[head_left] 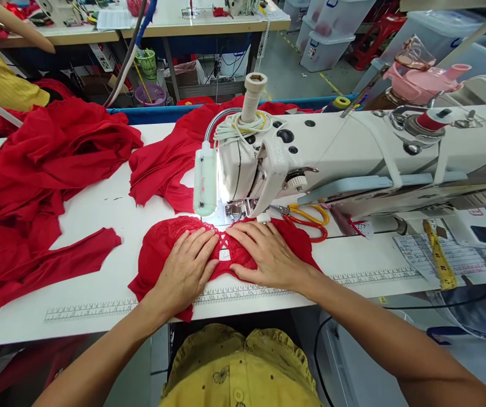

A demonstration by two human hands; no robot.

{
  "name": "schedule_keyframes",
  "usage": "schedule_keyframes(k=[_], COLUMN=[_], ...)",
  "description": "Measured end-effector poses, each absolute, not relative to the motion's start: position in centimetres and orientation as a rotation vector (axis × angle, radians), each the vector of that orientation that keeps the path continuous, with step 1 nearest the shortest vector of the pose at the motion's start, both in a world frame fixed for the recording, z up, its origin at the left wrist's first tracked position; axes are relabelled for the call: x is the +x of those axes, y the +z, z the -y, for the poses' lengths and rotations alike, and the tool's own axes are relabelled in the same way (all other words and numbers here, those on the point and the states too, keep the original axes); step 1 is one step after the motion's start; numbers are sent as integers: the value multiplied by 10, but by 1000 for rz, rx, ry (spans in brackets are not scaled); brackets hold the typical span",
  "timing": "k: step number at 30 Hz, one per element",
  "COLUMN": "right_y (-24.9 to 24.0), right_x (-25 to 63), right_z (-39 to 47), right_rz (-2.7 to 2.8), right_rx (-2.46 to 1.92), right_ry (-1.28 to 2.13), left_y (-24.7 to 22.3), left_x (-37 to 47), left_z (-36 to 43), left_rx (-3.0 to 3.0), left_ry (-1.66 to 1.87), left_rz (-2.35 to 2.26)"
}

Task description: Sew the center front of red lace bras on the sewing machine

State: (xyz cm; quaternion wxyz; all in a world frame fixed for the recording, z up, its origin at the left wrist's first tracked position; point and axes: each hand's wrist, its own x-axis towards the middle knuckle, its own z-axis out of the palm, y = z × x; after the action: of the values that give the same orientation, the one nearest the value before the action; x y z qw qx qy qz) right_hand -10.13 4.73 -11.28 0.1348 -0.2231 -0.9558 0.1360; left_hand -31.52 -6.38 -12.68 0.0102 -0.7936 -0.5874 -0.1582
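Observation:
A red lace garment piece [153,249] lies on the white sewing table [98,215], its upper edge by the presser foot [236,210] of the white sewing machine [336,141]. My left hand [189,265] lies flat on its left half, fingers stretched out. On the right half rests my right hand [268,257], also flat with its fingers spread. Between the hands shows a small crisscross lacing with an opening beneath it. A lit lamp [205,181] hangs left of the needle area.
Red fabric [56,164] is heaped at the left, more [162,164] behind the lamp. Yellow- and red-handled scissors [310,217] lie right of the needle. A yellow tape measure [440,257] sits on papers at the right. Another person's yellow sleeve [5,68] shows upper left.

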Motion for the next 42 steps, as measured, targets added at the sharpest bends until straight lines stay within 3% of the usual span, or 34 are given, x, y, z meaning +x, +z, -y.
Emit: schedule_keyframes(k=[37, 42], right_y=[-112, -115], right_x=[-98, -96], right_z=[-50, -56], right_rz=[2722, 2562], right_rx=[-584, -700], right_ry=[426, 187], left_y=[-126, -112], left_x=[-316, -319], left_z=[63, 60], left_rx=[-2506, -2563], left_ry=[-594, -647], left_rz=[1901, 1941])
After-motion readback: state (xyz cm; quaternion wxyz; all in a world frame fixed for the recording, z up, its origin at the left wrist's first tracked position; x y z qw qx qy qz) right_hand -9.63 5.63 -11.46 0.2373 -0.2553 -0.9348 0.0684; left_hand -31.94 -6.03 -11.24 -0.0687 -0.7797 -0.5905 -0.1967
